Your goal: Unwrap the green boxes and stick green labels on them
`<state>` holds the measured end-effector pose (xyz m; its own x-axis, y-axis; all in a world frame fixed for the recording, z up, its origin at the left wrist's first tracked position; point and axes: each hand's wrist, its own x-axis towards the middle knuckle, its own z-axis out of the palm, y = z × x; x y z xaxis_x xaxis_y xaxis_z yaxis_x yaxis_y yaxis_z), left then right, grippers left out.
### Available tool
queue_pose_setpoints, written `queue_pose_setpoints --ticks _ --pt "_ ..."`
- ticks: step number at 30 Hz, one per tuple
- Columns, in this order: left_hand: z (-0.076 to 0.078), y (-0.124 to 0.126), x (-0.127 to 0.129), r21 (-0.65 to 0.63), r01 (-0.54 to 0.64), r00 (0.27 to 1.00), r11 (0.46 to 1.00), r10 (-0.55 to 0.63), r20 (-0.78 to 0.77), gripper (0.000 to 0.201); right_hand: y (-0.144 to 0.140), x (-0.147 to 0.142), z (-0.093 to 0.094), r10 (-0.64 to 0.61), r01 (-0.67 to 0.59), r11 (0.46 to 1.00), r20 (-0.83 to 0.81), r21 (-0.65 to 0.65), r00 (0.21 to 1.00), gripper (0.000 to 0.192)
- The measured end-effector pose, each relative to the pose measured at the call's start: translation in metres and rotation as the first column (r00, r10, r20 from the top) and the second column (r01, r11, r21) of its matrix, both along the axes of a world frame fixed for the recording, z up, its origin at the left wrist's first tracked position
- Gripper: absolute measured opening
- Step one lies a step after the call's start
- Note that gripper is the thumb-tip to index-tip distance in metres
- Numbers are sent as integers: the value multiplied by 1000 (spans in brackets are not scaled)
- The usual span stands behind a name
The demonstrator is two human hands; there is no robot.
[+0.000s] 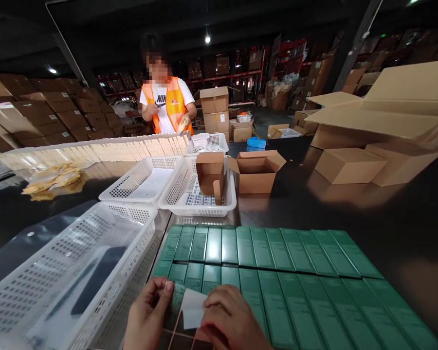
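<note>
My left hand (pixel 149 311) is closed in a pinch, thumb against forefinger, at the near left corner of the green boxes (pixel 284 287). What lies between those fingertips is too small to make out. My right hand (pixel 235 318) curls its fingers over the right edge of a small white paper slip (pixel 193 308). The slip spans the gap between both hands, above the nearer row of boxes. The slim green boxes lie side by side in two rows. Below my hands shows a dark surface with brown dividing lines (pixel 175 335), partly hidden by my right hand.
A white perforated basket (pixel 131 272) stands on the left. Beyond are a basket (pixel 164 206) holding an open carton (pixel 209 175), another open carton (pixel 257 175) and yellow packets (pixel 56 180). Large cardboard boxes (pixel 350 165) stand right. A person in an orange vest (pixel 175 99) works opposite.
</note>
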<state>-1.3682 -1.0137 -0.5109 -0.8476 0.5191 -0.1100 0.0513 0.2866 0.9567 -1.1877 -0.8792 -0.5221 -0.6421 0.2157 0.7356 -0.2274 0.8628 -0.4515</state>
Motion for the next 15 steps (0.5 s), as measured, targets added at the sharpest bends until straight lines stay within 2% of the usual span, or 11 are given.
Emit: queue_pose_setpoints --ticks 10,15 --pt "-8 0 -2 -7 28 1000 1000 -28 -12 58 1 1 1 1 -1 1000 3 -12 1000 13" --pt "-6 0 -1 8 28 1000 1000 -28 0 60 3 1 -2 1 -1 1000 -2 13 1000 10"
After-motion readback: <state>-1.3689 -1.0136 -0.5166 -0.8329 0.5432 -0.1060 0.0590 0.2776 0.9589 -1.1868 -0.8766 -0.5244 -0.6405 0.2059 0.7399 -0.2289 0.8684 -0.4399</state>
